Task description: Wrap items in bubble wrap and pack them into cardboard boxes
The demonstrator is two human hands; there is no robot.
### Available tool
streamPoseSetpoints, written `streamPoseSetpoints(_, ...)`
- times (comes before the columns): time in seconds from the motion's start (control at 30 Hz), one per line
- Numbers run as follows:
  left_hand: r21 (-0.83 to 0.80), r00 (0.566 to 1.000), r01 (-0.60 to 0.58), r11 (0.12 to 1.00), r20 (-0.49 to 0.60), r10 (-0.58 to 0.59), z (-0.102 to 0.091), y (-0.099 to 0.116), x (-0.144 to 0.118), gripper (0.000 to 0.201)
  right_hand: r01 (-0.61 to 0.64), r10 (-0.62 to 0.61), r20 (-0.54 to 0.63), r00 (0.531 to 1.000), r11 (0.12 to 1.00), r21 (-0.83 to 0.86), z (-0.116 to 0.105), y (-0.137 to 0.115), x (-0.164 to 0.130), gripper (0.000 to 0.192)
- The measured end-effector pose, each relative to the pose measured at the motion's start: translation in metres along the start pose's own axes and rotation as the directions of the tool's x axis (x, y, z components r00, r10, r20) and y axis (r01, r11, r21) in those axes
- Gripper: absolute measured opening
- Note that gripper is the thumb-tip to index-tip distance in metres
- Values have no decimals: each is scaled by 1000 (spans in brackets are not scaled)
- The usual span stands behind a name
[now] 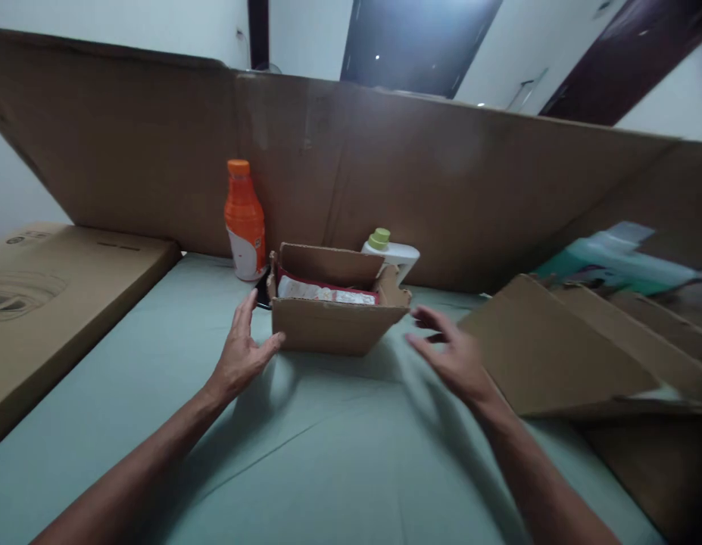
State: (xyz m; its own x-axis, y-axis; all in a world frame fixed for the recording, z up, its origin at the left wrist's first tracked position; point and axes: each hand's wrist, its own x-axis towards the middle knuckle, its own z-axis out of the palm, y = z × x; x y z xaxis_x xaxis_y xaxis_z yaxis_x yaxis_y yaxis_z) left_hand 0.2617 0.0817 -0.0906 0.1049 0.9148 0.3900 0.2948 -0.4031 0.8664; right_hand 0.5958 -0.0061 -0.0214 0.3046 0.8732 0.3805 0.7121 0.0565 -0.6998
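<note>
A small open cardboard box point(332, 325) stands on the pale green cloth point(305, 454), with a red and white packet point(322, 291) inside it. My left hand point(241, 354) is open at the box's left corner, thumb touching the front wall. My right hand point(450, 356) hovers open just right of the box, fingers spread and slightly blurred, apart from the cardboard. Neither hand holds anything.
An orange bottle point(244, 221) and a white bottle with a green cap point(391, 253) stand behind the box. A tall cardboard sheet point(441, 182) walls the back. A flat carton point(49, 295) lies at left. Loose cardboard point(555, 356) and a teal pack point(606, 261) sit at right.
</note>
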Motion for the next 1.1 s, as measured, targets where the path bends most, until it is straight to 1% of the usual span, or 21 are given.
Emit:
streamPoseSetpoints(0.03,-75,996,73,994,61,-68,8,-3,3,84,-20,15,74,997,998,57,18,7,-1,59)
streamPoseSetpoints(0.07,-144,986,136,980,112,-121,16,-4,6,84,-55,39,132,991,991,122,36,11,1,65)
streamPoseSetpoints(0.1,-204,977,182,962,146,-154,25,-3,9,82,-103,74,167,983,979,176,52,13,5,65)
streamPoseSetpoints(0.13,-254,972,208,945,164,-171,33,0,10,80,-117,84,170,982,975,191,64,14,9,63)
streamPoseSetpoints(0.2,-318,973,221,922,142,-184,44,9,8,79,-131,99,154,983,969,212,75,11,7,56)
streamPoseSetpoints(0.27,-327,971,239,914,109,-215,45,17,-7,79,-125,97,136,986,969,214,71,4,-14,46)
streamPoseSetpoints(0.3,-311,966,257,915,104,-236,41,19,-20,77,-115,89,124,988,970,215,66,1,-31,43)
streamPoseSetpoints(0.37,-240,954,298,924,110,-279,22,23,-54,67,-57,40,80,996,974,220,57,-6,-72,42)
streamPoseSetpoints(0.4,-192,947,318,928,109,-302,9,25,-73,60,6,-16,40,999,975,223,55,-12,-92,45)
streamPoseSetpoints(0.47,-104,925,379,919,79,-373,-24,31,-108,52,119,-127,20,992,964,238,58,-28,-124,53)
streamPoseSetpoints(0.53,-68,896,442,895,-25,-444,-57,40,-127,55,194,-218,64,974,944,268,69,-50,-135,61)
streamPoseSetpoints(0.57,-78,882,457,886,-87,-463,-70,45,-129,57,210,-245,90,965,934,289,75,-61,-134,63)
streamPoseSetpoints(0.63,-132,870,448,884,-165,-465,-82,56,-122,63,206,-255,112,960,921,329,81,-77,-123,64)
streamPoseSetpoints(0.67,-166,876,428,888,-166,-453,-80,61,-117,66,192,-243,113,963,920,341,79,-81,-117,62)
streamPoseSetpoints(0.7,-200,889,406,892,-140,-436,-75,65,-111,68,170,-218,111,970,926,338,73,-82,-113,61)
streamPoseSetpoints(0.77,-256,927,357,899,-22,-374,-55,71,-105,66,109,-141,91,986,951,288,54,-75,-113,57)
streamPoseSetpoints(0.8,-274,940,337,901,42,-339,-44,73,-106,62,72,-94,78,993,965,253,42,-68,-118,56)
streamPoseSetpoints(0.87,-279,947,317,906,142,-288,-23,74,-116,55,-8,1,35,999,980,197,19,-54,-138,54)
streamPoseSetpoints(0.93,-222,939,319,921,208,-275,-11,74,-133,50,-54,55,-2,998,981,185,4,-43,-164,52)
streamPoseSetpoints(1.0,-110,935,289,951,246,-256,-10,73,-147,47,-67,72,-21,997,980,189,-5,-38,-188,51)
streamPoseSetpoints(1.1,88,941,143,986,295,-163,-11,73,-152,38,-97,108,-59,992,981,170,-14,-31,-213,52)
